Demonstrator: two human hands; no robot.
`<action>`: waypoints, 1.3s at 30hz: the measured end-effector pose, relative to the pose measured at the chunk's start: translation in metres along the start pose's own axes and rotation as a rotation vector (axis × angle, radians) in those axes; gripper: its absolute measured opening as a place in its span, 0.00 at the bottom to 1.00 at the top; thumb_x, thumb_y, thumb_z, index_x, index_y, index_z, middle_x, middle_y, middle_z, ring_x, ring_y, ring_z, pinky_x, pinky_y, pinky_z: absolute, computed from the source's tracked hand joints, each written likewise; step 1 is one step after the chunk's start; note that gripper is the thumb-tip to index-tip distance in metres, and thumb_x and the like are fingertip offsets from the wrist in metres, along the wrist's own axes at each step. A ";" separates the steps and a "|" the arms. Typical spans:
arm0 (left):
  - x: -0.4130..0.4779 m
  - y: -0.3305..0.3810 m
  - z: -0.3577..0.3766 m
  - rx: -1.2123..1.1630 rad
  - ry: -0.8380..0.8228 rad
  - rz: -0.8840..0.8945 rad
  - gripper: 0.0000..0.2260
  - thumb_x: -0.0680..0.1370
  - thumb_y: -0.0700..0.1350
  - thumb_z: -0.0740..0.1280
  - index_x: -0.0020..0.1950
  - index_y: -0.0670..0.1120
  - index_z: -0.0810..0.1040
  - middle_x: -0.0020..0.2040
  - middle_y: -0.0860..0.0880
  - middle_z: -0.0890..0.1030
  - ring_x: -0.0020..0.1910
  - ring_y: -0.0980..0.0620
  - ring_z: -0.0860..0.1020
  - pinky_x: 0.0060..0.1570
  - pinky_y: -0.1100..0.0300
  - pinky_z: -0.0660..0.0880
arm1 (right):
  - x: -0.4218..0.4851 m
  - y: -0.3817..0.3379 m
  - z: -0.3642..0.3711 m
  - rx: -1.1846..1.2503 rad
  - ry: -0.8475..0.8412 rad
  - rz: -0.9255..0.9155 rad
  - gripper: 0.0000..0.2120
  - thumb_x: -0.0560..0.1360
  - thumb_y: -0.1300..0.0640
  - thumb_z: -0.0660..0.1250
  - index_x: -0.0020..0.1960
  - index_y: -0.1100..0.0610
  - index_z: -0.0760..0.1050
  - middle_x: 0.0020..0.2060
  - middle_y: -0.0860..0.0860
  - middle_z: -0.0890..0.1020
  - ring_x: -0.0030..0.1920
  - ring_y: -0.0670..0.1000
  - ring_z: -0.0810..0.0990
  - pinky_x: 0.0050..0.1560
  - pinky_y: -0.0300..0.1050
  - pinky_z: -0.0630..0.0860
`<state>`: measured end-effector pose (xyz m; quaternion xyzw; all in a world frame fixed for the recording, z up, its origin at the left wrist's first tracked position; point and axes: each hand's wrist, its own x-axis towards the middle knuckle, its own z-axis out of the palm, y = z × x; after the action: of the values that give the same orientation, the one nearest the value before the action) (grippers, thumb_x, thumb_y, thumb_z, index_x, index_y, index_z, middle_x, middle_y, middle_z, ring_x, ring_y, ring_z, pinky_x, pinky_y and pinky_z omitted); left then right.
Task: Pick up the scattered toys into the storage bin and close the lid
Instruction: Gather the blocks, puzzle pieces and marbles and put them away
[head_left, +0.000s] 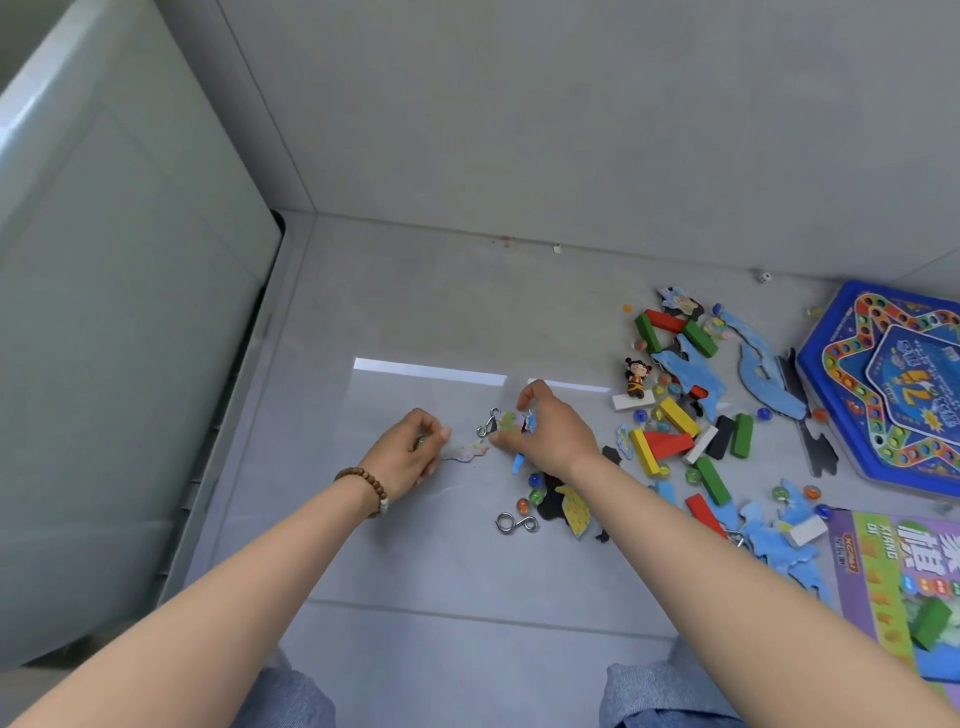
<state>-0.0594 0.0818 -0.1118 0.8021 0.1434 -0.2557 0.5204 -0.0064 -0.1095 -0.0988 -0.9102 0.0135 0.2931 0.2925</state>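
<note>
Glossy, smooth grey floor tiles (441, 571) carry shiny metal wire rings (514, 522), clear glass marbles (535, 479), smooth painted wooden blocks (675, 417) and matt cardboard puzzle pieces (769, 384), beside a smooth, pale plastic storage bin (114, 338) and a polished wooden bead bracelet (366, 480).

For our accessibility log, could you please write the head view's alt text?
Two hands reach to a grey floor: the right hand grips colourful puzzle pieces, the left hand curls round a green marble. Wooden blocks and a blue hexagonal game board lie scattered at right; a pale storage bin stands left.
</note>
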 end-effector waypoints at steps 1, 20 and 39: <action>0.000 -0.004 0.000 0.068 -0.031 0.007 0.06 0.80 0.47 0.60 0.47 0.47 0.67 0.28 0.50 0.72 0.24 0.54 0.67 0.28 0.63 0.66 | 0.000 0.001 0.001 -0.004 -0.002 -0.003 0.21 0.69 0.44 0.72 0.50 0.52 0.65 0.39 0.49 0.74 0.40 0.53 0.74 0.31 0.44 0.64; 0.002 0.019 -0.002 0.803 -0.177 0.004 0.07 0.80 0.52 0.57 0.49 0.50 0.63 0.45 0.48 0.75 0.41 0.47 0.71 0.40 0.59 0.65 | 0.003 0.013 -0.001 0.473 -0.049 0.084 0.11 0.66 0.54 0.77 0.34 0.55 0.74 0.28 0.48 0.73 0.30 0.47 0.71 0.32 0.36 0.68; -0.079 0.172 -0.168 0.331 0.198 0.290 0.06 0.79 0.50 0.61 0.49 0.48 0.68 0.30 0.52 0.72 0.23 0.60 0.67 0.25 0.67 0.64 | -0.050 -0.170 -0.119 0.542 -0.106 -0.215 0.12 0.72 0.49 0.70 0.45 0.57 0.78 0.25 0.45 0.66 0.28 0.47 0.62 0.28 0.37 0.59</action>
<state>0.0045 0.1656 0.1189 0.9098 0.0332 -0.1185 0.3964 0.0487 -0.0405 0.0957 -0.7785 -0.0204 0.2934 0.5545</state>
